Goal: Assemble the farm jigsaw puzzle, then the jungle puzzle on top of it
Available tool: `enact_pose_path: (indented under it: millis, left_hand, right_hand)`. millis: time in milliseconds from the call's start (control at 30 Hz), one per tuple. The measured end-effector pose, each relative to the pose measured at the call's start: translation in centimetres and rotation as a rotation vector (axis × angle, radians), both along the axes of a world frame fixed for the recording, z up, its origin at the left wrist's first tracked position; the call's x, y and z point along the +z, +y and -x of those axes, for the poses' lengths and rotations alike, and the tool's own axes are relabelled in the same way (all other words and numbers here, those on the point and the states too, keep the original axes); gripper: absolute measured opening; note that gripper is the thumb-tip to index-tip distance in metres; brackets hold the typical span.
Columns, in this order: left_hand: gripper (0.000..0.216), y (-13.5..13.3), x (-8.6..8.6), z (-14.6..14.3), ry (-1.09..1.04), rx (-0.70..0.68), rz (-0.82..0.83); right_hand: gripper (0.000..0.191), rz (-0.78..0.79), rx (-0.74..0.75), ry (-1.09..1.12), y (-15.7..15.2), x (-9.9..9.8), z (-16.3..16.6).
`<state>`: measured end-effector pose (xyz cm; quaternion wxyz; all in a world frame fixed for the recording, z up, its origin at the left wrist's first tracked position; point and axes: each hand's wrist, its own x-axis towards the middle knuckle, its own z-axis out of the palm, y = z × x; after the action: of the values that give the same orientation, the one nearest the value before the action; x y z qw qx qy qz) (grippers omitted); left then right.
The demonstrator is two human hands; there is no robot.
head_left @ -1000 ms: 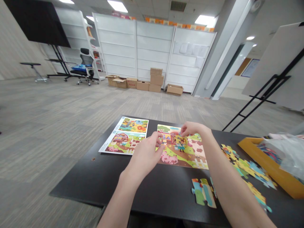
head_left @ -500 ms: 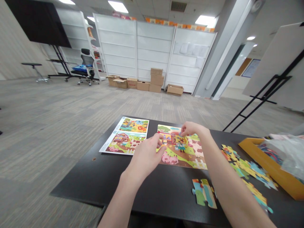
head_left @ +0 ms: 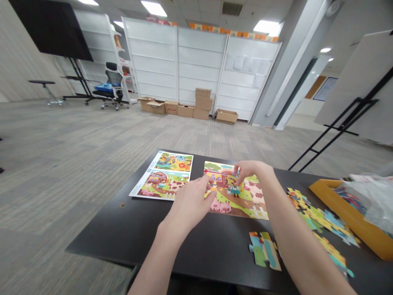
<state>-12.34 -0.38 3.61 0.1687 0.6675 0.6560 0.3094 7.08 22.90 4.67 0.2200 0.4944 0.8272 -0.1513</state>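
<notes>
A colourful farm jigsaw puzzle [head_left: 242, 200] lies assembled on the black table [head_left: 190, 241]. My left hand [head_left: 188, 205] rests at the puzzle's left edge, fingers bent and pressing on the pieces there. My right hand [head_left: 250, 169] is over the puzzle's upper middle, its fingertips pinched down on a piece by the red barn. A printed reference sheet [head_left: 164, 180] with several small pictures lies to the left of the puzzle.
Loose puzzle pieces [head_left: 319, 217] are spread to the right, and a joined pair [head_left: 264, 255] lies near the front edge. A yellow box [head_left: 353, 219] with a plastic bag [head_left: 373, 198] stands at far right. Beyond are an easel stand [head_left: 344, 123], cardboard boxes [head_left: 201, 107] and an office chair [head_left: 109, 88].
Both hands have stayed on the puzzle with only small finger shifts; my right fingertips pressed down slightly lower on the barn area.
</notes>
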Motion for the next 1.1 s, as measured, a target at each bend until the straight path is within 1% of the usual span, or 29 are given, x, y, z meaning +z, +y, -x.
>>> enact_pose_path:
  millis: [67,233,433,700,967,1100]
  left_hand:
    - [0.023,0.0,0.0,0.0,0.007,-0.003,0.001]
    - [0.024,0.1,-0.2,-0.1,0.027,-0.015,0.004]
    - [0.024,0.1,-0.2,-0.2,0.041,-0.028,0.008]
    - [0.025,0.1,-0.3,-0.2,0.039,-0.046,0.004]
    - [0.023,0.1,-0.3,-0.2,0.044,-0.046,0.002]
    - [0.024,0.1,-0.3,-0.2,0.070,-0.047,0.009]
  right_hand:
    - [0.078,0.002,0.000,-0.027,-0.5,0.3,0.5]
    - [0.073,-0.008,0.003,-0.079,-1.4,0.4,1.2]
    - [0.077,-0.024,-0.007,-0.049,-0.8,0.0,1.0]
    - [0.062,-0.042,0.036,-0.015,-0.6,-0.3,1.1]
    - [0.061,-0.062,0.077,0.006,-0.1,-1.0,1.3]
    - [0.062,-0.070,0.086,0.004,-0.3,-0.8,1.6]
